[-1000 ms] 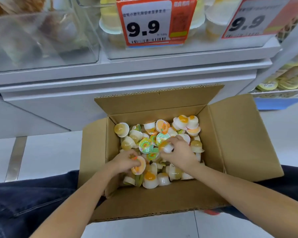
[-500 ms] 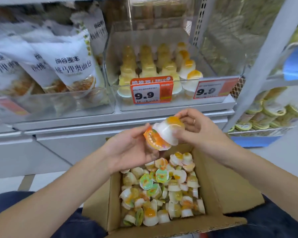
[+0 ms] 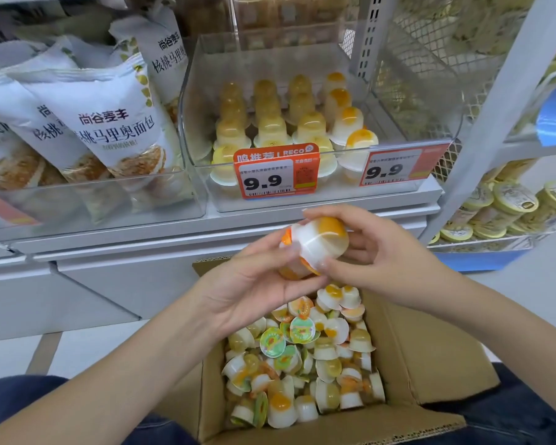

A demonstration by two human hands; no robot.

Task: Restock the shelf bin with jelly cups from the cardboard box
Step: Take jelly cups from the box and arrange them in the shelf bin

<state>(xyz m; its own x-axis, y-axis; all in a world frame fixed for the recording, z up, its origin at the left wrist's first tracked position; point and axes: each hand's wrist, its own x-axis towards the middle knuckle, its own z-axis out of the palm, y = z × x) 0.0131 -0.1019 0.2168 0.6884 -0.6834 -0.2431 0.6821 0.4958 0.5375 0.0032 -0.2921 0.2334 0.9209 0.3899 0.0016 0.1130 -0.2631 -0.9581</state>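
Both hands, left hand [image 3: 254,284] and right hand [image 3: 376,252], pinch stacked jelly cups [image 3: 315,245] just below shelf bin [image 3: 414,101] front edge (cardboard box [image 3: 430,348] underneath).

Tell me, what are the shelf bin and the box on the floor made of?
Shelf bin: probably clear, glossy rigid plastic; the stacked cups show through its walls. Box: matte brown corrugated cardboard; fluting shows along the cut flap edge.

- White bread bags [image 3: 103,123] stand packed in the clear bin on the left.
- Orange 9.9 price tag [image 3: 276,172] up front, a second 9.9 tag [image 3: 395,168] right of it.
- Round yellow-lidded tubs [image 3: 507,203] stacked on the right-hand rack.
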